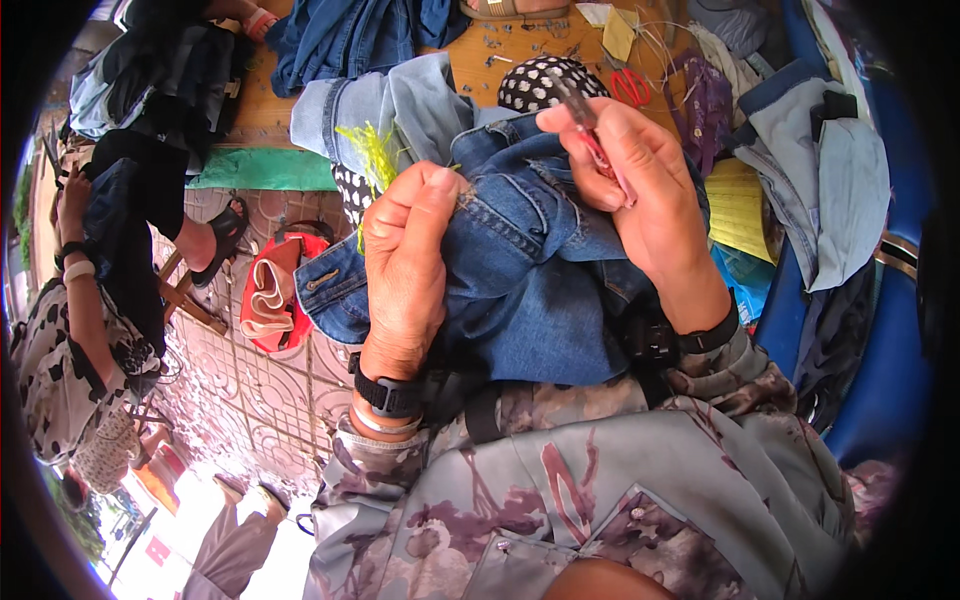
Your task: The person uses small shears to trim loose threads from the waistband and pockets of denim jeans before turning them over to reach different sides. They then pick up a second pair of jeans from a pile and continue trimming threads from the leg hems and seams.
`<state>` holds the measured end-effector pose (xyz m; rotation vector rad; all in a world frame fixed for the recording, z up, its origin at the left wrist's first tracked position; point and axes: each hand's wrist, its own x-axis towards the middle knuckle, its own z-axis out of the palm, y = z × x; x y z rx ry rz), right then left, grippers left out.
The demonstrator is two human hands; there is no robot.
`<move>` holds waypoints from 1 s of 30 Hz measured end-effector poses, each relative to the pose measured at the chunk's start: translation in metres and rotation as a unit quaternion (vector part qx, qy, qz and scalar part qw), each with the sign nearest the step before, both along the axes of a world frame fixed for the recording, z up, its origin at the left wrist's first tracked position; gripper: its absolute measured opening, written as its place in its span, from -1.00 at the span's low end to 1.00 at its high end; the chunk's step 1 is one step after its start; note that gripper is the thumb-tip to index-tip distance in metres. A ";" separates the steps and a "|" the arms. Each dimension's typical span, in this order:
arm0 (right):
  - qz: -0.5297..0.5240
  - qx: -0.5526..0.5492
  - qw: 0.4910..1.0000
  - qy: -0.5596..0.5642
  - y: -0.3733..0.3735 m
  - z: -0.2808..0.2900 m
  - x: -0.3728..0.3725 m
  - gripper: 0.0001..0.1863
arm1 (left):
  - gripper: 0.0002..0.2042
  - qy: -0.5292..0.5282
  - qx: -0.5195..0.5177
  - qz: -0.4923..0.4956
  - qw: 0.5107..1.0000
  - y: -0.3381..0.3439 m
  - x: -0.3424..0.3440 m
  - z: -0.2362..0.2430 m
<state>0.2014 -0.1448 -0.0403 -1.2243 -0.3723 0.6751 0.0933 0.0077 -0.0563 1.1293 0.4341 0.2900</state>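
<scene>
A blue denim garment (530, 300) lies bunched in front of me, with heavy seams, frayed spots and a buttonhole at its left end. My left hand (408, 255) is closed, thumb and forefinger pinching the garment near a seam. Just behind those fingers a tuft of yellow-green fringe (372, 152) sticks up. My right hand (645, 190) is wrapped around a pair of small thread snips (596, 140) with a pinkish-red handle. Their metal blades point up and away from the cloth. Most of the handle is hidden in my palm.
A wooden table (520, 55) beyond holds more jeans, scraps and red-handled scissors (630, 88). Light denim (815, 185) hangs over something blue at right. A red bag (280, 290) stands on the paving at left. Another person (95, 290) sits at far left with dark cloth.
</scene>
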 end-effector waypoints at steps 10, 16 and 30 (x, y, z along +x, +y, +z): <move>-0.028 0.094 0.980 0.171 0.007 -0.001 0.016 -0.71 | -0.84 0.042 0.170 -0.035 0.984 0.006 0.001 0.024; -0.037 0.076 0.979 0.187 -0.009 -0.010 0.009 -0.79 | -0.87 0.024 0.197 -0.051 0.979 -0.004 -0.007 0.002; 0.001 0.202 0.961 0.187 -0.030 -0.034 0.010 -0.84 | -0.84 -0.046 0.163 -0.075 0.983 -0.013 -0.014 -0.010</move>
